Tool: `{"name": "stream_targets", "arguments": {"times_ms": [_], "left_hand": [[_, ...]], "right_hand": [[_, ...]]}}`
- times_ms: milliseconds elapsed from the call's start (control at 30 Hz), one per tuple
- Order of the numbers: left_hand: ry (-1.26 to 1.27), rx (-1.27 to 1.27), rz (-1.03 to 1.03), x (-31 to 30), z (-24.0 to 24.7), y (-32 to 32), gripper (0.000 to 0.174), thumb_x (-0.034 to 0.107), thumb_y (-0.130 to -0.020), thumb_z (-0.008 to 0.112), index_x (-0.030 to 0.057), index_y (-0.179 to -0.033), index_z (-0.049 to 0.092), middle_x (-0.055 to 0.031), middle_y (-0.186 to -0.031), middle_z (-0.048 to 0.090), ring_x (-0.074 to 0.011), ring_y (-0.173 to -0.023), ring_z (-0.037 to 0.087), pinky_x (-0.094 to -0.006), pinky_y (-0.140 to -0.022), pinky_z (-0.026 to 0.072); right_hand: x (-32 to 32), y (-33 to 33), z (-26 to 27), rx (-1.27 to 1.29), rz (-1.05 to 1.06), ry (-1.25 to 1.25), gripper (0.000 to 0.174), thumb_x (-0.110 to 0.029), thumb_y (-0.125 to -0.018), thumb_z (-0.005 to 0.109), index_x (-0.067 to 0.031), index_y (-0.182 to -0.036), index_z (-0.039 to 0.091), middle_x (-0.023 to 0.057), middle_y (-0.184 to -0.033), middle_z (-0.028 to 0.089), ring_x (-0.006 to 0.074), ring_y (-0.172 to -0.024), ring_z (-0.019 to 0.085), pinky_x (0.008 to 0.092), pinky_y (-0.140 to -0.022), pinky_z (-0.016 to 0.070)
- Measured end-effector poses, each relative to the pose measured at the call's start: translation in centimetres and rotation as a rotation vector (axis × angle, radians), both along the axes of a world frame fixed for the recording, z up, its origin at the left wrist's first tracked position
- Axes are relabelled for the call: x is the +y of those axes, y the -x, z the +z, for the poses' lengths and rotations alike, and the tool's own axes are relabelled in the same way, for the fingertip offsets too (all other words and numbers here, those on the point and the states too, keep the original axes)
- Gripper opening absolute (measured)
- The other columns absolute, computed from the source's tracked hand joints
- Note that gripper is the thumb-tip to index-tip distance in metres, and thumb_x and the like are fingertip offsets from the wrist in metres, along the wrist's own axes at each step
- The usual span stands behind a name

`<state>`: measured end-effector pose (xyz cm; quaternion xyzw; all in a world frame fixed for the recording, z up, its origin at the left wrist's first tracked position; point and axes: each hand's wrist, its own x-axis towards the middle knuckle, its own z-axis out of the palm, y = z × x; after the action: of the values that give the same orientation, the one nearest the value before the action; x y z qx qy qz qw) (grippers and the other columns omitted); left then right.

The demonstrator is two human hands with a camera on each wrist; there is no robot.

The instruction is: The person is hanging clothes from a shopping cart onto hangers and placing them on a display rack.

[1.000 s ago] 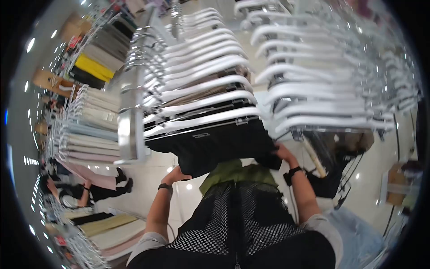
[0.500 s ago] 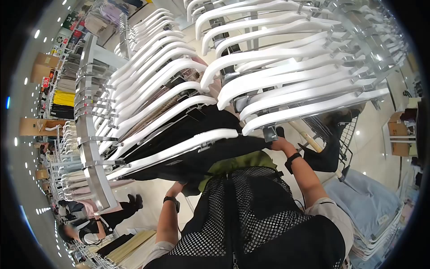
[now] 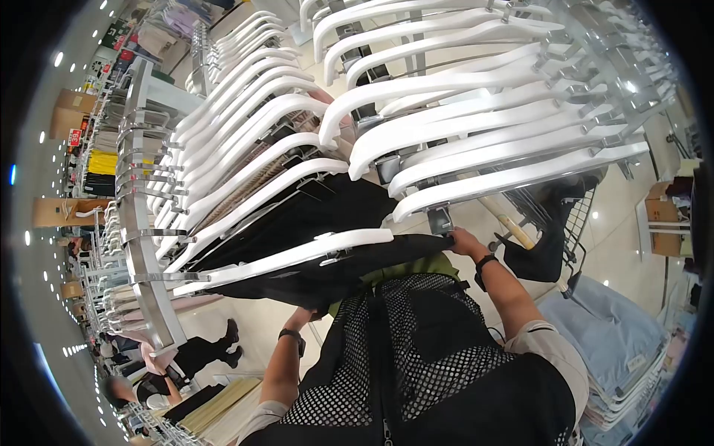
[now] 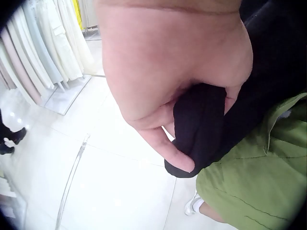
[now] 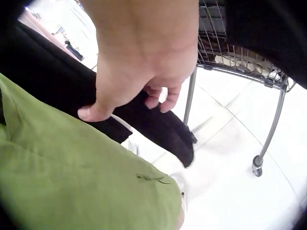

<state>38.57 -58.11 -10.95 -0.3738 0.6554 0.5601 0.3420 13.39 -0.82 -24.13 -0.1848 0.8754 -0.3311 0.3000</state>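
Since a second ago, the rows of hangers [image 3: 476,134] have swung from level to slanting in the head view, and our left hand [image 4: 168,72] has slipped under the black garment [image 3: 327,275]. That hand's thumb and fingers pinch a fold of the hem, while our right hand [image 5: 139,57] clamps the other edge between thumb and curled fingers. The garment hangs at frame centre from a white hanger [image 3: 290,259], whose long axis runs from lower left up toward centre right, with the hem pointing down toward us. We judge that an uneven tug could drag the cloth off the hanger, or that its right edge could snag on the cart [image 5: 240,57] just beside it.
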Motion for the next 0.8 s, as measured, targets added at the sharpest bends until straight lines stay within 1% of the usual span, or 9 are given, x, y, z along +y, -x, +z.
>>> {"name": "stream_targets", "arguments": {"times_ms": [133,200,300,333,400,433,500,600,800], "left_hand": [[0.016,-0.041,-0.031,0.4,-0.7,-1.1,0.061,0.022,-0.085,0.08,0.0046,-0.14,0.058,-0.0107,-0.127,0.067,-0.0232,-0.11,0.066,-0.0376,-0.096,0.0534],[0.09,0.233,-0.466,-1.4,-3.9,-3.0,0.061,0.022,-0.086,0.08,0.004,-0.139,0.057,-0.0085,-0.123,0.068,-0.0222,-0.107,0.066,-0.0381,-0.094,0.0546],[0.146,0.383,-0.563,-1.1,-3.8,-3.7,0.06,0.023,-0.084,0.081,0.0031,-0.137,0.059,-0.0084,-0.124,0.069,-0.0242,-0.111,0.066,-0.0394,-0.098,0.0527],[0.147,0.383,-0.561,-0.8,-3.5,-4.0,0.06,0.023,-0.084,0.081,0.0031,-0.137,0.059,-0.0084,-0.124,0.069,-0.0242,-0.111,0.066,-0.0394,-0.098,0.0527],[0.08,0.197,-0.237,0.4,-1.8,-3.8,0.062,0.023,-0.081,0.082,0.0035,-0.136,0.06,-0.0117,-0.129,0.068,-0.0308,-0.119,0.064,-0.0407,-0.106,0.0474],[0.079,0.198,-0.234,0.5,-1.7,-3.8,0.062,0.023,-0.081,0.082,0.0035,-0.136,0.06,-0.0117,-0.129,0.068,-0.0308,-0.119,0.064,-0.0407,-0.106,0.0474],[0.42,0.539,-0.527,-0.6,-3.4,-4.9,0.064,0.021,-0.078,0.082,0.0037,-0.136,0.06,-0.0143,-0.129,0.068,-0.0324,-0.119,0.065,-0.0404,-0.104,0.0497],[0.453,0.261,-0.664,-1.5,-2.1,-6.0,0.073,0.013,-0.076,0.087,0.0015,-0.14,0.055,-0.0135,-0.142,0.06,-0.0257,-0.13,0.058,-0.0367,-0.109,0.047],[0.201,0.196,-0.47,-0.9,1.1,-6.3,0.065,0.024,-0.073,0.088,0.0043,-0.13,0.065,-0.0139,-0.125,0.072,-0.0277,-0.119,0.066,-0.0386,-0.102,0.0514]], "right_hand": [[2.7,-2.3,-1.9,0.047,-0.035,-0.004,0.046,-0.031,-0.077,0.085,-0.0068,-0.11,0.065,0.0188,-0.107,0.059,0.0421,-0.104,0.059,0.0478,-0.088,0.0503],[3.4,-3.4,-1.7,0.02,-0.1,-0.109,0.041,-0.031,-0.079,0.082,-0.0067,-0.109,0.068,0.019,-0.108,0.06,0.0418,-0.105,0.06,0.0481,-0.091,0.0506],[4.2,-4.3,-1.9,-0.062,-0.344,-0.384,0.042,-0.035,-0.081,0.079,-0.0088,-0.112,0.075,0.0184,-0.117,0.063,0.0399,-0.114,0.06,0.0469,-0.099,0.0506],[4.3,-4.4,-0.8,-0.062,-0.343,-0.384,0.042,-0.035,-0.081,0.079,-0.0088,-0.112,0.075,0.0184,-0.117,0.063,0.0399,-0.114,0.06,0.0469,-0.099,0.0506],[4.7,-4.4,0.6,-0.173,-0.425,-0.411,0.047,-0.038,-0.078,0.081,-0.0086,-0.114,0.075,0.0186,-0.122,0.064,0.0382,-0.117,0.062,0.0466,-0.1,0.0518],[4.9,-4.7,1.2,-0.176,-0.448,-0.409,0.034,-0.037,-0.081,0.075,-0.0145,-0.106,0.08,0.0173,-0.124,0.062,0.0371,-0.119,0.061,0.0478,-0.101,0.052],[5.8,-5.2,0.3,-0.145,-0.395,-0.435,0.036,-0.036,-0.08,0.076,-0.0131,-0.107,0.079,0.0172,-0.123,0.064,0.0374,-0.118,0.062,0.048,-0.101,0.0519],[7.7,-5.5,-2.4,-0.106,-0.342,-0.438,0.039,-0.032,-0.078,0.079,-0.0095,-0.109,0.077,0.0167,-0.124,0.066,0.0366,-0.118,0.063,0.0472,-0.1,0.0522],[8.8,-5.5,-3.1,-0.016,-0.54,-0.165,0.032,-0.01,-0.077,0.078,-0.0019,-0.107,0.074,0.0155,-0.12,0.07,0.0327,-0.115,0.066,0.0404,-0.097,0.0531]]}}
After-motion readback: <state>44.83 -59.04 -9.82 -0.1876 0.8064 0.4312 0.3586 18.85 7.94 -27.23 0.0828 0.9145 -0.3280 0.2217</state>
